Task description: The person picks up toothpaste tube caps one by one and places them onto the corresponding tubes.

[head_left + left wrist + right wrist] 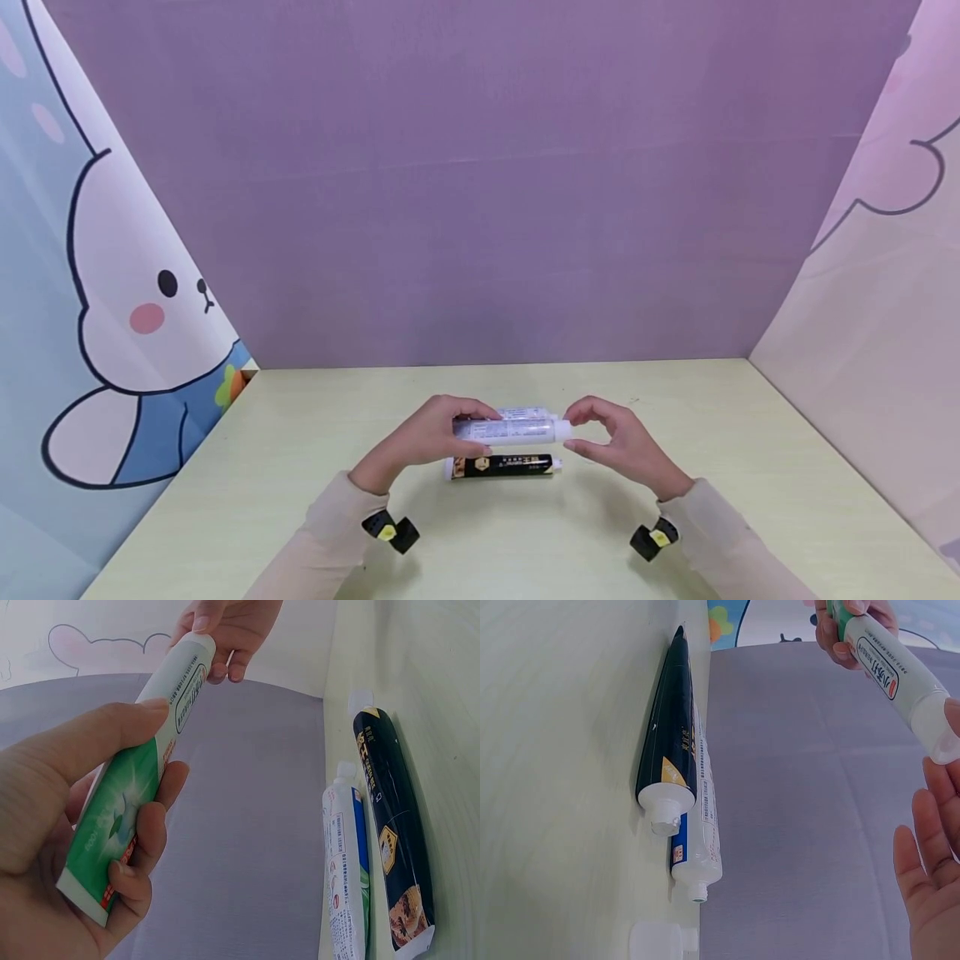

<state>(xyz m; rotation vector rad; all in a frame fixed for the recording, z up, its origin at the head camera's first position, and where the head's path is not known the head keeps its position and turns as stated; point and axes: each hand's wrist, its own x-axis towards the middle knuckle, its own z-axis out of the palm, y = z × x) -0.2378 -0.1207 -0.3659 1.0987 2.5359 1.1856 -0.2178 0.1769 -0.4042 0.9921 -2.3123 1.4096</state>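
Note:
A green and white toothpaste tube point(120, 802) is raised above the table, its flat end in my left hand point(429, 431). The left thumb lies along one side and the fingers curl round the other. At the tube's far end, my right hand point(626, 442) pinches the white cap point(934, 727) between thumb and fingertip. The other right fingers point(930, 832) are spread apart from the tube. Below lies a black toothpaste tube point(506, 466) with a white end. Beside it lies a white and blue toothpaste tube point(345, 870), partly hidden in the head view; its narrow nozzle shows.
The pale table point(300, 508) meets a purple back panel point(480, 208). Printed side panels stand left and right, the left one with a cartoon rabbit point(150, 275). A small white object point(656, 941) appears low in the right wrist view; its kind is unclear.

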